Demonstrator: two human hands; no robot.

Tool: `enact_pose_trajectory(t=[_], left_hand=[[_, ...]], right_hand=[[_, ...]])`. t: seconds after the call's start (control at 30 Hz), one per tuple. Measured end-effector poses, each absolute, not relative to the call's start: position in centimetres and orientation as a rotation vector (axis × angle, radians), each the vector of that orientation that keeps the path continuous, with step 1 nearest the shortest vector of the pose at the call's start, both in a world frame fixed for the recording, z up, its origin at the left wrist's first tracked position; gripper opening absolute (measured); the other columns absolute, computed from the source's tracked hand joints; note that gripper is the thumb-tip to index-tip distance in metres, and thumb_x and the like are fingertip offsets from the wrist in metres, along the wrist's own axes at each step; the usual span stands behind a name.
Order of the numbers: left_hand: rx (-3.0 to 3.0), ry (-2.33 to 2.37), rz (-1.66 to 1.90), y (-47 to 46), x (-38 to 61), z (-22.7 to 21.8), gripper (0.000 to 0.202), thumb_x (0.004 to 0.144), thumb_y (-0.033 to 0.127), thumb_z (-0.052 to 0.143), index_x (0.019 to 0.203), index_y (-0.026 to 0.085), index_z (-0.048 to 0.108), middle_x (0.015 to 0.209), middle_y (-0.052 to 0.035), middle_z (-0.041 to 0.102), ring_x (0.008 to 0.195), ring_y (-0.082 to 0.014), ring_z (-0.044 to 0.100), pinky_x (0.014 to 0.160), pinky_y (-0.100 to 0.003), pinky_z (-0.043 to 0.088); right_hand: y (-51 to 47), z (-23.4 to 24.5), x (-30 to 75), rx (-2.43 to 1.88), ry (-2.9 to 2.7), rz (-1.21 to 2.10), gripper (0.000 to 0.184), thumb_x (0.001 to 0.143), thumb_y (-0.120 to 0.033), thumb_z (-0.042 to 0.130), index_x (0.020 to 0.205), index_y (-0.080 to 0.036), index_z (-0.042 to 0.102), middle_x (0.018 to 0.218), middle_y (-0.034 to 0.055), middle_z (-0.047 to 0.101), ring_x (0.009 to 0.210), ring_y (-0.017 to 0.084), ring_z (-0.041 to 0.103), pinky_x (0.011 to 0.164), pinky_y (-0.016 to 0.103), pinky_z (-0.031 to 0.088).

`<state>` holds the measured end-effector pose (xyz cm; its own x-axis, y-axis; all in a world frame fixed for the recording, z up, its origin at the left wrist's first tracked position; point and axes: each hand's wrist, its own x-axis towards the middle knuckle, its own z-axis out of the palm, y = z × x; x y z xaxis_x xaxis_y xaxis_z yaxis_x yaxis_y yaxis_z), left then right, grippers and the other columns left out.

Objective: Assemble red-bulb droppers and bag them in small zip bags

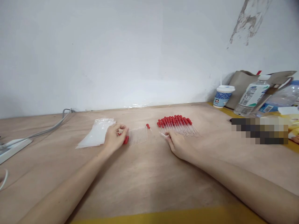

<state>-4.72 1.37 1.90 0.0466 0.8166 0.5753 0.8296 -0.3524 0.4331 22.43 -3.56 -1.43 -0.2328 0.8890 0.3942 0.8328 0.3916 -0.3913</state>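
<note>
My left hand (pixel 115 136) is curled at a small group of red rubber bulbs (pixel 126 140), its fingertips closed on one of them; the fingers partly hide it. Just right of it, a row of clear dropper tubes (pixel 138 136) lies side by side. A single red-bulbed dropper (pixel 148 126) rests past the row's far right end. My right hand (pixel 177 143) pinches a clear dropper tube (pixel 163 134), held tilted above the table. Behind that hand lies a row of droppers with red bulbs (pixel 175 120), bulbs pointing away from me.
A white plastic bag (pixel 98 133) lies left of my left hand. At far left are a power strip (pixel 14 149) and grey cable (pixel 52 128). On the right stand a paper cup (pixel 223 96), a water bottle (pixel 253 95) and a grey-brown bag (pixel 238 84) against the wall.
</note>
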Motion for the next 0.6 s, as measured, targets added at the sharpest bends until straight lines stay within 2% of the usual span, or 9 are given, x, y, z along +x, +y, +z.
enact_pose_trajectory(t=[0.03,0.1,0.23,0.33,0.43,0.6], left_hand=[[-2.288,-1.851,-1.182,2.0,-5.7,2.2,0.024,0.074,0.039,0.051,0.075,0.017,0.059,0.078,-0.0027,0.058,0.072,-0.0167,0.051,0.066,-0.027,0.04],[-2.389,-2.053,-1.102,2.8,-7.4,2.7,0.028,0.071,0.043,0.054,0.076,0.017,0.061,0.073,-0.0016,0.059,0.067,-0.0156,0.053,0.06,-0.025,0.041],[-2.616,-2.314,-0.921,2.8,-9.1,3.8,0.038,0.064,0.053,0.059,0.078,0.017,0.061,0.068,-0.0013,0.058,0.056,-0.0136,0.053,0.048,-0.023,0.04],[-2.767,-2.137,-0.774,2.2,-9.1,4.7,0.038,0.056,0.049,0.068,0.077,0.018,0.062,0.079,-0.0025,0.061,0.07,-0.017,0.056,0.057,-0.024,0.043],[-2.829,-1.938,-0.627,1.7,-8.6,5.3,0.043,0.048,0.042,0.074,0.083,0.02,0.063,0.086,-0.002,0.062,0.083,-0.0209,0.056,0.067,-0.026,0.044],[-2.856,-1.941,-0.502,1.5,-8.2,5.4,0.031,0.057,0.04,0.069,0.078,0.019,0.063,0.081,-0.0027,0.064,0.079,-0.0208,0.058,0.066,-0.028,0.045]], right_hand=[[-3.6,-1.8,22.7,-1.428,-2.058,0.126,0.022,0.087,-0.021,0.034,0.104,-0.014,0.049,0.094,0.0093,0.06,0.082,0.017,0.056,0.07,0.026,0.04],[-3.4,-2.3,22.9,-1.356,-2.017,0.134,0.024,0.087,-0.02,0.035,0.103,-0.013,0.051,0.096,0.0091,0.059,0.085,0.017,0.055,0.073,0.027,0.041],[-3.2,-2.5,22.9,-1.294,-2.044,0.134,0.023,0.087,-0.019,0.037,0.094,-0.015,0.058,0.09,0.0064,0.058,0.08,0.016,0.054,0.072,0.027,0.04],[-3.3,-2.6,23.0,-1.271,-2.072,0.112,0.021,0.087,-0.019,0.039,0.094,-0.017,0.059,0.088,0.0046,0.058,0.079,0.015,0.054,0.073,0.028,0.039],[-3.4,-2.7,23.1,-1.248,-2.091,0.09,0.021,0.087,-0.018,0.039,0.094,-0.017,0.059,0.087,0.0043,0.059,0.079,0.015,0.054,0.073,0.028,0.039],[-3.4,-2.8,23.1,-1.215,-2.099,0.058,0.021,0.086,-0.018,0.04,0.093,-0.017,0.06,0.085,0.0044,0.059,0.078,0.015,0.054,0.071,0.028,0.039]])
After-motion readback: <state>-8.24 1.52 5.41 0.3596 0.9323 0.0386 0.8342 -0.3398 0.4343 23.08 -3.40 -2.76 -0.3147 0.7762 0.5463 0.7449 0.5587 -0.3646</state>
